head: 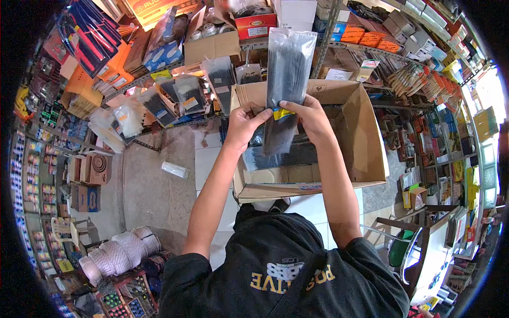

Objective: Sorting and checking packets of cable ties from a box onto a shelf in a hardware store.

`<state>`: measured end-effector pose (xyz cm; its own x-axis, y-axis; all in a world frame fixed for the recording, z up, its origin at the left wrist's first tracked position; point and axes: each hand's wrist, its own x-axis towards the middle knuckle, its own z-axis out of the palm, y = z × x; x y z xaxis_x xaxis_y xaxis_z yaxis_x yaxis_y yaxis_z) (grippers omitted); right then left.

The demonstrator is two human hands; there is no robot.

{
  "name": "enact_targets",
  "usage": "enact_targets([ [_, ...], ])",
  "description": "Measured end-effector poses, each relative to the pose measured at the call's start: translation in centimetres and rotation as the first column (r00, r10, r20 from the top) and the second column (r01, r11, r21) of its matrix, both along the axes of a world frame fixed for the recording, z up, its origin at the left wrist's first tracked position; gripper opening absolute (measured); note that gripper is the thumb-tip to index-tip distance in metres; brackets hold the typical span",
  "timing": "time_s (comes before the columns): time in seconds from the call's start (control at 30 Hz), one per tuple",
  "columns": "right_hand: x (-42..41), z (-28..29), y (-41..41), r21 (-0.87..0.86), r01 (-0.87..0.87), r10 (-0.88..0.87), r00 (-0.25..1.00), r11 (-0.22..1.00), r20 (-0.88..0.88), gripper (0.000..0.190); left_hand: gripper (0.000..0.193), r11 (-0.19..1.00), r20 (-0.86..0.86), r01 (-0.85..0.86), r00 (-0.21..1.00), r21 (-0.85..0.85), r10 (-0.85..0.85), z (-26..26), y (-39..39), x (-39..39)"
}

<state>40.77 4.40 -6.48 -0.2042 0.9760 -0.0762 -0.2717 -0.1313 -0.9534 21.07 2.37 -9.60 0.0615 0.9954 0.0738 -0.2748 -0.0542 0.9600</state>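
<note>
A clear plastic bag of black cable ties (289,67) is held up over an open cardboard box (350,159). My left hand (246,123) pinches the bag's left edge, thumb beside a small yellow label (283,113). From the other side, my right hand (314,117) grips it, thumb lying on the front just above that label. Inside the box lie more dark packs (294,156), partly covered by the bag and my hands. The box's far left corner is behind my left hand and the bag.
Behind the box runs a metal shelf with hanging bags of dark cable ties (191,95), a red box (255,26) and orange boxes (358,35). A clear packet (175,169) lies on the floor at left. Rope rolls (121,250) sit lower left; a stool (401,248) stands right.
</note>
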Motion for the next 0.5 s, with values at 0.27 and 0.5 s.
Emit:
enact_targets([
  [0.27,-0.3,2.8,-0.6,0.112,0.061,-0.064,0.997,0.992,0.032,0.032,0.019,0.999,0.04,0.006,0.999,0.042,-0.008,3.6,-2.0,0.1],
  [0.5,-4.5,8.1,-0.7,0.165,0.122,-0.103,0.988,0.979,-0.118,0.03,0.026,0.986,-0.016,0.005,1.0,0.167,-0.002,9.7,-2.6,-4.5],
])
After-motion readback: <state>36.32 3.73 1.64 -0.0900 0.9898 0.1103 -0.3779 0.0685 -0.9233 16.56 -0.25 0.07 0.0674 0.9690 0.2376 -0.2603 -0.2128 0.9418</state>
